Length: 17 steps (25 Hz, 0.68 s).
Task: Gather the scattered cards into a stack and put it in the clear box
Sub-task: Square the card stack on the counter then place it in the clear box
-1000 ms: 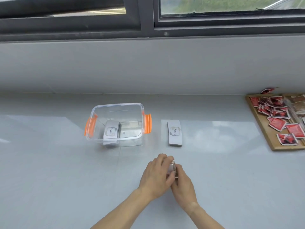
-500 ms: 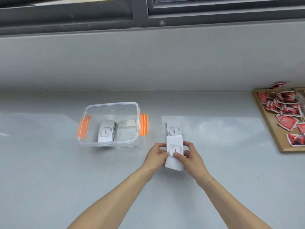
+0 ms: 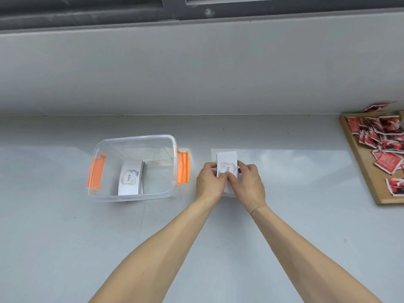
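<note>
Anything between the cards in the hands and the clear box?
Nothing visible. Both hands, left and right, hold the card stack on the counter just right of the box. The gap between is bare, and the box is lidless. One stack already lies inside, with free floor beside it.

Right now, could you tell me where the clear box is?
The clear box sits left of centre on the counter, just left of both hands.

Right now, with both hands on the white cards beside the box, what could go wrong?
1. The held cards sit offset over the pile beneath; the left hand and right hand grip only the sides, so a lift could fan them out.
2. The clear box already holds a stack; dropping more may land askew.
</note>
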Tool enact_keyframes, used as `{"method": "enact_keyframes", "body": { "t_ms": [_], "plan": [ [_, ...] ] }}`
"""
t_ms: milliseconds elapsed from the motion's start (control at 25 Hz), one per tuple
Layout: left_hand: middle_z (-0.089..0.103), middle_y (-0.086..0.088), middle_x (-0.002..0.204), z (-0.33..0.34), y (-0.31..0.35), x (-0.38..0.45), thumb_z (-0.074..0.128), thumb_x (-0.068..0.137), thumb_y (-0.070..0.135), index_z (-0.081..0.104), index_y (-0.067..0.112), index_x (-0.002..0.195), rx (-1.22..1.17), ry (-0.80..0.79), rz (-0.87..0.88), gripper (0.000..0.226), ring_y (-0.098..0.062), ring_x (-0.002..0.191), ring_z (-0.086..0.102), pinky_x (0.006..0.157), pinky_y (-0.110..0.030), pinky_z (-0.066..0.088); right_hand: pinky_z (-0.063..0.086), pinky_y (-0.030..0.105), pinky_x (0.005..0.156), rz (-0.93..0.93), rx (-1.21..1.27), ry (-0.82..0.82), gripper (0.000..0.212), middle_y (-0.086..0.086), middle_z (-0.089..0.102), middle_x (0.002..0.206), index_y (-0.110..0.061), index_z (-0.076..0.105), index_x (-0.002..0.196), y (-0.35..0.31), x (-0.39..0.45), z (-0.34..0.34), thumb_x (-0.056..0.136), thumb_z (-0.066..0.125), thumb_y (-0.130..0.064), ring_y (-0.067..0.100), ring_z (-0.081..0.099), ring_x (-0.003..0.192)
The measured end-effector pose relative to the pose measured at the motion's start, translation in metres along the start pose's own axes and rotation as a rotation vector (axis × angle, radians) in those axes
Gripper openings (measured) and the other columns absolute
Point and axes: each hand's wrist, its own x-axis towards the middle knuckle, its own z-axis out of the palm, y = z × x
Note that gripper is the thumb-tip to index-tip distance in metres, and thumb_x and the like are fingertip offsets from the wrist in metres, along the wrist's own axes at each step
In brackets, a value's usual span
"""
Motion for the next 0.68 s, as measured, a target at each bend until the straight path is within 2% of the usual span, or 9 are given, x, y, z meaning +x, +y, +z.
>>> {"method": "enact_keyframes", "body": {
  "t_ms": [80, 200, 360, 480, 560, 640, 680],
  "plan": [
    [0.068, -0.001, 0.106, 0.003, -0.003, 0.003, 0.066, 0.085, 0.026, 0.055, 0.016, 0.119, 0.058, 0.01, 0.005, 0.037, -0.018, 0.089, 0.064, 0.067, -0.025, 0.043, 0.045, 0.034, 0.066, 0.016, -0.013, 0.0, 0.037, 0.005, 0.049, 0.112, -0.022, 0.056, 0.121, 0.006, 0.002, 0.005, 0.09, 0.056, -0.041, 0.025, 0.058, 0.092],
    [0.066, -0.005, 0.115, 0.004, -0.008, 0.009, 0.066, 0.085, 0.032, 0.054, 0.016, 0.12, 0.12, -0.007, -0.016, 0.04, -0.023, 0.099, 0.064, 0.073, -0.028, 0.044, 0.047, 0.035, 0.07, 0.093, 0.039, -0.033, 0.045, 0.004, 0.051, 0.118, -0.024, 0.055, 0.127, 0.011, 0.004, 0.008, 0.088, 0.059, -0.045, 0.022, 0.06, 0.097],
    [0.066, -0.004, 0.11, 0.0, -0.012, 0.008, 0.062, 0.085, 0.04, 0.047, 0.017, 0.127, 0.132, -0.041, -0.065, 0.05, -0.025, 0.101, 0.063, 0.075, -0.031, 0.047, 0.048, 0.036, 0.08, 0.171, 0.161, -0.035, 0.062, 0.003, 0.056, 0.119, -0.02, 0.045, 0.135, 0.01, 0.002, 0.004, 0.083, 0.065, -0.047, 0.022, 0.058, 0.105],
    [0.065, -0.008, 0.109, -0.002, -0.007, 0.009, 0.055, 0.083, 0.037, 0.043, 0.019, 0.128, 0.079, -0.013, -0.15, 0.05, -0.03, 0.098, 0.065, 0.082, -0.037, 0.053, 0.047, 0.036, 0.081, 0.287, 0.222, -0.033, 0.069, 0.003, 0.061, 0.111, -0.016, 0.04, 0.136, 0.008, -0.001, 0.0, 0.08, 0.07, -0.041, 0.025, 0.058, 0.103],
    [0.063, -0.01, 0.113, -0.002, -0.001, 0.009, 0.054, 0.083, 0.033, 0.042, 0.019, 0.129, 0.047, -0.059, -0.203, 0.05, -0.032, 0.099, 0.065, 0.085, -0.041, 0.055, 0.049, 0.038, 0.084, 0.342, 0.207, -0.076, 0.07, 0.005, 0.062, 0.108, -0.012, 0.038, 0.136, 0.003, 0.001, -0.001, 0.08, 0.072, -0.035, 0.028, 0.059, 0.103],
    [0.061, -0.01, 0.117, -0.002, 0.001, 0.007, 0.054, 0.084, 0.03, 0.041, 0.018, 0.131, 0.017, -0.126, -0.241, 0.05, -0.033, 0.103, 0.063, 0.082, -0.04, 0.053, 0.05, 0.04, 0.087, 0.365, 0.199, -0.113, 0.068, 0.011, 0.062, 0.119, -0.009, 0.038, 0.135, -0.001, 0.004, -0.003, 0.08, 0.073, -0.03, 0.031, 0.059, 0.108],
    [0.061, -0.01, 0.115, -0.004, 0.002, 0.004, 0.054, 0.083, 0.027, 0.042, 0.017, 0.13, -0.026, -0.155, -0.26, 0.05, -0.032, 0.101, 0.063, 0.075, -0.038, 0.052, 0.05, 0.039, 0.087, 0.37, 0.205, -0.13, 0.068, 0.012, 0.06, 0.123, -0.008, 0.039, 0.135, -0.002, 0.004, -0.004, 0.08, 0.074, -0.028, 0.031, 0.058, 0.11]
  ]
}}
